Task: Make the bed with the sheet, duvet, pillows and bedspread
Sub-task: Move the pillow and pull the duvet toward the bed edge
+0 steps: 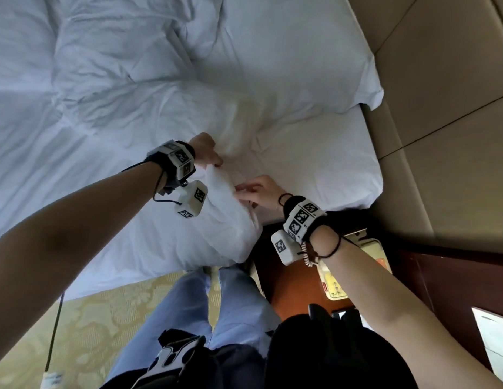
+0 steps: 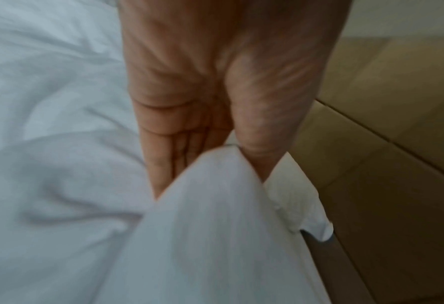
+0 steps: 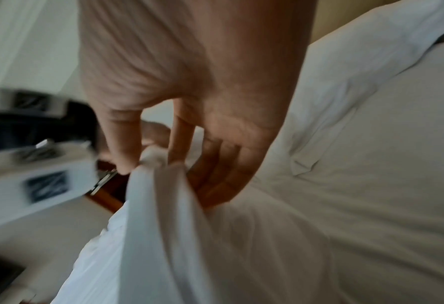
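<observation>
A puffy white pillow in its pillowcase lies at the bed's near corner, hanging partly over the edge. My left hand pinches the pillowcase edge between thumb and fingers. My right hand pinches the same edge of the pillowcase just to the right, thumb against forefinger. Beyond the hands, a second pillow lies flat, and a third pillow sits farther along the headboard. The crumpled white duvet covers the left of the bed.
A padded tan headboard runs along the right. A dark wooden nightstand with a yellow control panel stands beside the bed corner under my right forearm. Patterned yellow carpet lies below, where my legs stand.
</observation>
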A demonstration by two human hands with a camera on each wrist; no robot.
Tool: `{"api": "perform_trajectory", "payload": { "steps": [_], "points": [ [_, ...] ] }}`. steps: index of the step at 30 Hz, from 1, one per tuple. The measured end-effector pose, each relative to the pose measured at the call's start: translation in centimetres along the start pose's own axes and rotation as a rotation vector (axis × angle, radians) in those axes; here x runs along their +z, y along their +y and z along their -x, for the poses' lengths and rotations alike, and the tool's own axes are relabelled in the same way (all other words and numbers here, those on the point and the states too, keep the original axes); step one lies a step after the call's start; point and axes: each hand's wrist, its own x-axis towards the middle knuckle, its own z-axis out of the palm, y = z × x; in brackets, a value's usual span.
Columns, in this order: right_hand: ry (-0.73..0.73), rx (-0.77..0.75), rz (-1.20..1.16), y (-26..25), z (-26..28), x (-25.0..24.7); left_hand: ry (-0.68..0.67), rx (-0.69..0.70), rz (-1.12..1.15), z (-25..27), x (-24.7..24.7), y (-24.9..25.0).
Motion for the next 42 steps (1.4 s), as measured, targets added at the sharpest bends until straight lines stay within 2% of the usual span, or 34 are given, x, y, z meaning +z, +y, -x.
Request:
{"api": "perform_trajectory", "payload": {
  "steps": [4, 6, 8, 12, 16, 19, 20, 21, 23, 24, 25, 27, 30, 32, 34, 37, 39, 42],
  "points": [
    [0.318, 0.114, -0.228, -3.0, -2.7, -4.4, -0.033, 0.101, 0.308, 2.2, -1.3, -3.1],
    [0.358, 0.146, -0.402, -5.0, -4.2, -5.8, -0.031, 0.157, 0.393, 3.6, -1.8, -4.5],
    [0.334, 0.162, -0.515, -7.2, -5.3, -6.6, -0.038, 0.204, 0.407, 4.6, -1.7, -5.7],
    [0.303, 0.117, -0.537, -12.2, -6.5, -5.3, -0.096, 0.276, 0.554, 6.2, -0.9, -7.8],
    [0.412, 0.055, -0.444, -14.6, -6.6, -3.6, -0.169, 0.35, 0.564, 7.1, -0.3, -8.2],
    [0.495, -0.045, -0.35, -16.1, -4.4, -3.8, -0.245, 0.312, 0.521, 6.7, -1.4, -8.3],
    [0.518, -0.083, -0.324, -16.4, -3.4, -4.2, -0.206, 0.27, 0.591, 6.3, -2.0, -8.3],
    [0.549, -0.109, -0.294, -16.6, -2.5, -4.7, -0.1, 0.222, 0.69, 5.5, -2.8, -8.4],
    [0.614, -0.14, -0.235, -16.7, -0.4, -5.9, 0.25, 0.14, 0.792, 3.5, -4.8, -8.4],
    [0.642, -0.141, -0.213, -16.5, 0.7, -6.6, 0.403, 0.11, 0.768, 2.6, -6.0, -8.3],
    [0.668, -0.134, -0.197, -16.2, 1.7, -7.3, 0.502, 0.101, 0.711, 1.7, -7.1, -8.0],
    [0.7, -0.125, -0.172, -15.7, 3.6, -8.3, 0.551, 0.142, 0.558, 0.5, -9.2, -6.9],
    [0.761, -0.108, -0.175, -14.9, 6.1, -9.8, 0.447, 0.202, 0.254, -0.3, -11.1, -4.5],
    [0.806, -0.105, -0.203, -13.7, 7.4, -11.0, 0.283, 0.203, 0.117, -0.7, -11.4, -2.8],
    [0.876, -0.088, -0.231, -12.4, 8.7, -12.2, 0.12, 0.163, 0.064, -1.4, -11.0, -1.4],
    [0.951, -0.104, -0.302, -10.4, 10.3, -13.8, 0.067, 0.051, 0.108, -2.0, -10.1, 0.9],
    [1.015, -0.084, -0.325, -9.1, 11.3, -15.0, 0.187, 0.093, 0.029, -2.2, -9.5, 3.1],
    [1.132, -0.06, -0.398, -7.0, 12.8, -17.5, 0.484, 0.294, -0.06, -2.3, -8.7, 7.6]
  ]
}}
